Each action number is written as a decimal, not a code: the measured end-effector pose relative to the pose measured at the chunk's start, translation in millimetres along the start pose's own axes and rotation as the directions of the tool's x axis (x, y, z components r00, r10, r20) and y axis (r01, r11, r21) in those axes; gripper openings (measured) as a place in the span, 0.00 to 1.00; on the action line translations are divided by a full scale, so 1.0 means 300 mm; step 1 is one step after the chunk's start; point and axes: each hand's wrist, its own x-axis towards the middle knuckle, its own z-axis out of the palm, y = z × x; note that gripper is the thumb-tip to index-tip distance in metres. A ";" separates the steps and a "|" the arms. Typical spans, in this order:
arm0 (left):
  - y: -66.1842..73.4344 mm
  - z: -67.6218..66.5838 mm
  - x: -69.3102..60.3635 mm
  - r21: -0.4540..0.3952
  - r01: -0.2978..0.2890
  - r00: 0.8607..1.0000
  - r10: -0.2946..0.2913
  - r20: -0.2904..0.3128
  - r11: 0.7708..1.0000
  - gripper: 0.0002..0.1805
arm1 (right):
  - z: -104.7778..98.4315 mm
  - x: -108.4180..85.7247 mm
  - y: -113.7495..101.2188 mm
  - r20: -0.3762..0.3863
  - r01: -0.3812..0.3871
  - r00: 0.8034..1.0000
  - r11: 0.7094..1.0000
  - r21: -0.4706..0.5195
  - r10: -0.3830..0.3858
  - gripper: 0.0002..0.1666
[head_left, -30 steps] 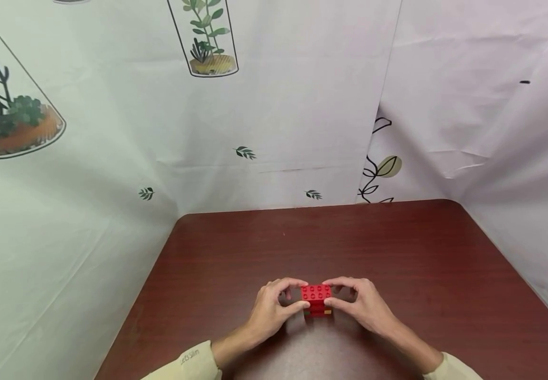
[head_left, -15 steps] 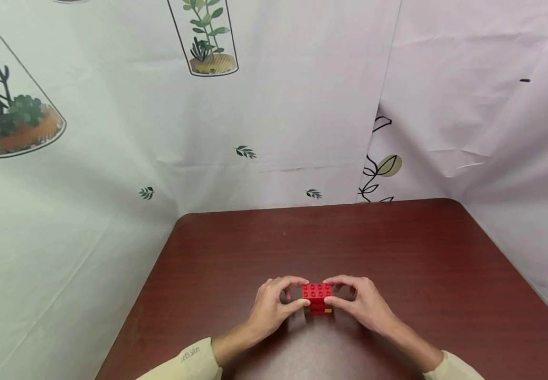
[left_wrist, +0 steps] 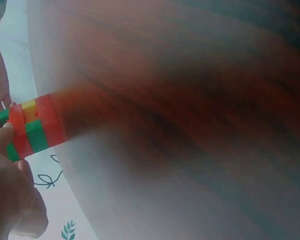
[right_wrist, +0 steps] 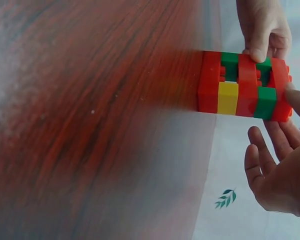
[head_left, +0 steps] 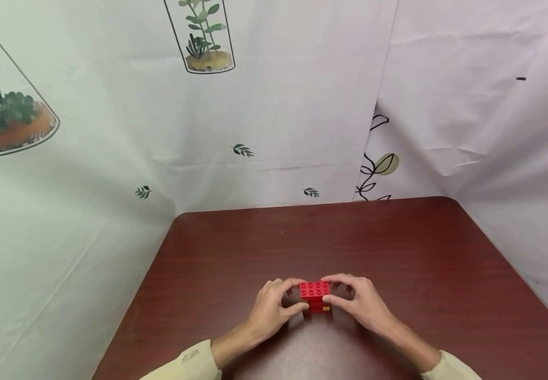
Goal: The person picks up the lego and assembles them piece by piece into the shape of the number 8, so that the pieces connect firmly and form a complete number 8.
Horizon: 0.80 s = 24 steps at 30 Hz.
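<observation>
A small tower of toy building bricks (head_left: pixel 315 289) stands on the table between my hands. Its top is a red studded brick; the right wrist view shows red layers (right_wrist: pixel 247 85) separated by small green bricks (right_wrist: pixel 265 102) and a yellow brick (right_wrist: pixel 228 98), with gaps between. My left hand (head_left: pixel 271 309) pinches the left end, its thumb below the top red brick. My right hand (head_left: pixel 366 303) holds the right end by thumb and index finger, at the top red layer; its other fingers (right_wrist: pixel 252 162) hang loose below.
The dark red-brown wooden table (head_left: pixel 236 248) reaches back to a white cloth backdrop (head_left: pixel 279 105) printed with plants. Cloth also hangs along both sides. Light sleeves (head_left: pixel 193 361) cover the forearms.
My left thumb has slid slightly lower on the tower's end. The right hand keeps its pinch and the tower stays in place; the head view has shifted a little.
</observation>
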 end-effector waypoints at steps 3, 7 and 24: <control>-0.003 0.004 0.000 0.008 0.030 0.999 -0.031 0.039 1.000 0.26 | 0.000 -0.001 0.001 0.005 -0.015 1.000 1.000 0.007 0.015 0.18; -0.005 0.004 0.001 0.010 0.063 0.995 -0.063 0.072 0.998 0.27 | -0.004 0.000 0.006 0.015 -0.028 1.000 1.000 0.014 0.028 0.19; -0.026 -0.021 -0.021 -0.024 0.100 0.992 -0.097 0.084 0.995 0.25 | -0.018 -0.011 0.034 0.075 -0.029 0.997 1.000 -0.009 0.030 0.25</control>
